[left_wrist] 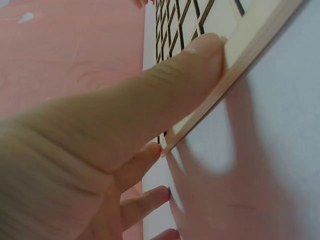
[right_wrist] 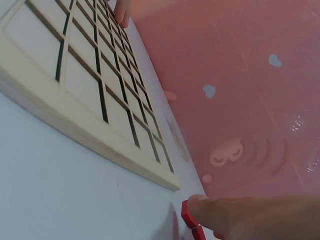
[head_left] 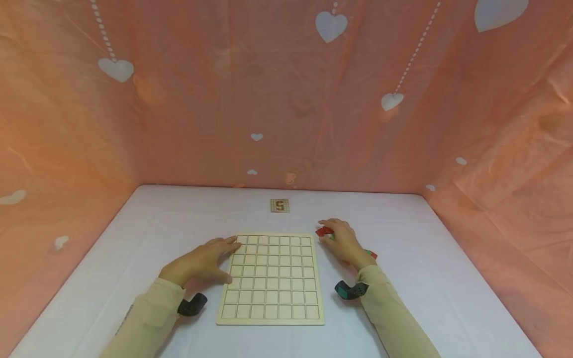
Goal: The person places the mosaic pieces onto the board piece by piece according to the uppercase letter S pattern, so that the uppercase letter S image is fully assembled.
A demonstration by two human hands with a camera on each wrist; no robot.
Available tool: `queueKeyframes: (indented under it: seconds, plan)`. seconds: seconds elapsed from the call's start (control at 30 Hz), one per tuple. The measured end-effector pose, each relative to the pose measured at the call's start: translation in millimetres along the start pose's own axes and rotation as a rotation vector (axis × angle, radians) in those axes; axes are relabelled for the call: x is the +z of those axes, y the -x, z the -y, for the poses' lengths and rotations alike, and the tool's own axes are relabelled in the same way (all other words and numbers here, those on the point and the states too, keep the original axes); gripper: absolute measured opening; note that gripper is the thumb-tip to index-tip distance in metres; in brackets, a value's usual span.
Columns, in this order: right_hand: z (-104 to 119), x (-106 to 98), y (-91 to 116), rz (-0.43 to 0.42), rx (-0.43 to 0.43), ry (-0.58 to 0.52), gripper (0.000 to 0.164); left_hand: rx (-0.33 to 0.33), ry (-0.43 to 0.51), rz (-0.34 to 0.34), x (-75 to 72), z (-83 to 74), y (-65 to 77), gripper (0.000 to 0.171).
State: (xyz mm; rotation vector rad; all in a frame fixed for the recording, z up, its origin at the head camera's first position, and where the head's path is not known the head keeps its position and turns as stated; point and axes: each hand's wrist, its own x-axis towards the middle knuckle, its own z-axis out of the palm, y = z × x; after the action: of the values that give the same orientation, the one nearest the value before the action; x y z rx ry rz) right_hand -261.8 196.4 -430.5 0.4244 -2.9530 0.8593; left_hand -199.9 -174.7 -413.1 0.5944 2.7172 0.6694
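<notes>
A pale wooden grid board with square cells lies flat on the white table. My left hand rests at its left side. In the left wrist view the thumb lies on the board's rim, and the other fingers reach its edge. Just beyond the board's upper right corner, my right hand is over small red blocks, thumb and fingers apart around them. The right wrist view shows a red block against the thumb tip. Green shows under the palm, and more pieces show beside the wrist.
A small card with a coloured grid pattern lies behind the board. Pinkish-orange cloth with white hearts hangs around the table's back and sides. Dark bands with devices sit on both wrists.
</notes>
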Motion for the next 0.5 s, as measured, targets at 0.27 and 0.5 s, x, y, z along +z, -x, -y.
queueKeyframes:
  seconds: [0.27,0.5]
  plan:
    - [-7.4,0.9,-1.9,-0.033,-0.045,0.062,0.04,-0.027,-0.014,0.018,-3.6,-2.8,2.7,0.091]
    - [-10.5,1.4,-6.7,-0.015,0.017,0.068,0.037,0.002,-0.006,0.023,-2.6,1.7,1.8,0.092]
